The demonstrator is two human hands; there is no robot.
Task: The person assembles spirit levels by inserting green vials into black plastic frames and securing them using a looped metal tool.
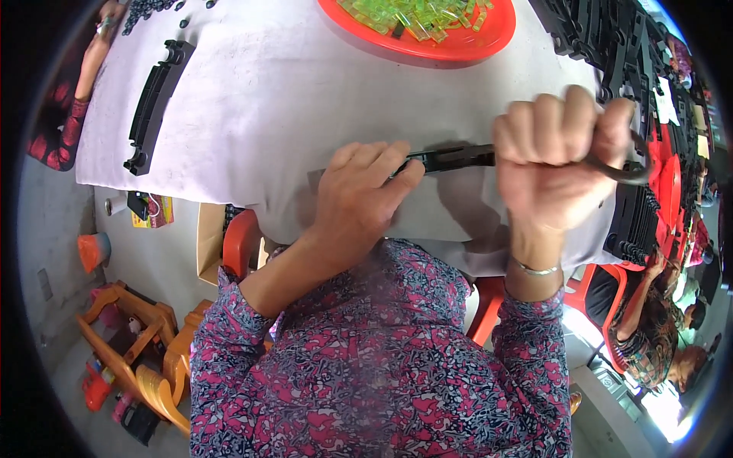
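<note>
My left hand (363, 191) presses on the near part of the table, its fingers closed over one end of a long black plastic part (458, 157). The part runs rightward and passes behind my right hand (546, 156). That hand is a raised fist, slightly blurred, above the table's right side. A dark, curved, ring-like piece (637, 172) sticks out past its thumb. Whether the ring and the long part are one piece is hidden by the fist. A similar black plastic strip (156, 107) lies at the left of the table.
A red plate (489, 49) of yellow-green clear pieces (416, 15) stands at the far side. Black parts (603, 38) pile up far right, with more stacked (634, 221) near my right arm. Small dark beads (149, 8) lie far left, near another person's arm (92, 65).
</note>
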